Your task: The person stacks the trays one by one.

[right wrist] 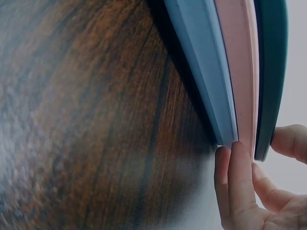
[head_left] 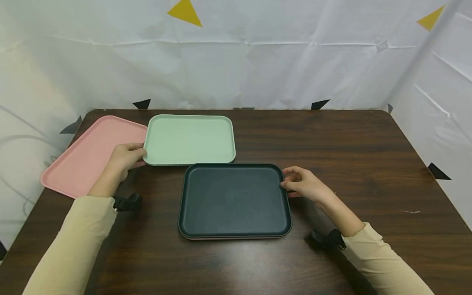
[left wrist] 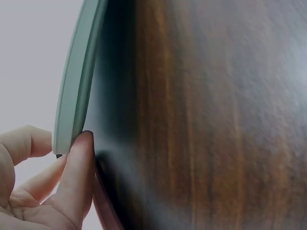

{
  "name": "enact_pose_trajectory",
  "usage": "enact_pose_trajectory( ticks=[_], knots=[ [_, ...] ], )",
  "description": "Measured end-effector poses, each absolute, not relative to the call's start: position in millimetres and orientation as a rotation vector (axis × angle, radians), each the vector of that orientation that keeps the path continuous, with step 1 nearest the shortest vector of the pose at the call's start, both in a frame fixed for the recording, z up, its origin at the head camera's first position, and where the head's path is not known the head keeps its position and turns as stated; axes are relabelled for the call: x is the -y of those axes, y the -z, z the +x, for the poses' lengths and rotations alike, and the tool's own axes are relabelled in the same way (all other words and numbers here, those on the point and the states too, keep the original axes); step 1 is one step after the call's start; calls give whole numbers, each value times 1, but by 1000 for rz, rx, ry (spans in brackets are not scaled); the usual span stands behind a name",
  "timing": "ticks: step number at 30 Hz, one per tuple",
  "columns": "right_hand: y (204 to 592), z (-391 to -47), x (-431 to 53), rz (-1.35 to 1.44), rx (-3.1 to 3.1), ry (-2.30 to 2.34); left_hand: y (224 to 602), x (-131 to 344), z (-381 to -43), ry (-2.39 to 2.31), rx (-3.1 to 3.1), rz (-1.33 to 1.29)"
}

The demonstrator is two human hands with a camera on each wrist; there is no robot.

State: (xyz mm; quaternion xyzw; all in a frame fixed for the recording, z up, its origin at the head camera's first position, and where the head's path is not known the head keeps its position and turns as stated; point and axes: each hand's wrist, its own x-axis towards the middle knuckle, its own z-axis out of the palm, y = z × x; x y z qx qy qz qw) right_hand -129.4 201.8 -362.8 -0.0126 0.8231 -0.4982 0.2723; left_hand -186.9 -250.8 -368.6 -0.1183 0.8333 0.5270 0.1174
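A light green rectangular tray [head_left: 189,139] is at the back left of the table. My left hand [head_left: 130,155] pinches its left edge, with thumb and fingers on its rim [left wrist: 74,91] in the left wrist view. Nearer the front middle is a stack of trays with a dark teal one [head_left: 236,200] on top. In the right wrist view, a pink tray [right wrist: 240,62] and a light blue tray [right wrist: 206,72] show under the teal one. My right hand [head_left: 304,184] grips the stack's right edge, its fingertips spread across the rims.
A pink tray [head_left: 99,151] lies slanted at the table's left side, partly under my left forearm. The dark wooden table [head_left: 354,139] meets white sheeting [head_left: 258,73] at the back and sides. Black and yellow pieces mark the sheeting.
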Motion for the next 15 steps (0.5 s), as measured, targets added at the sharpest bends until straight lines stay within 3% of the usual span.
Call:
enact_pose_trajectory(
  ticks=[15],
  knots=[
    [364,-130,-204,-51,-2226,1332,358,249,-190,-1770,-2228,-385]
  ],
)
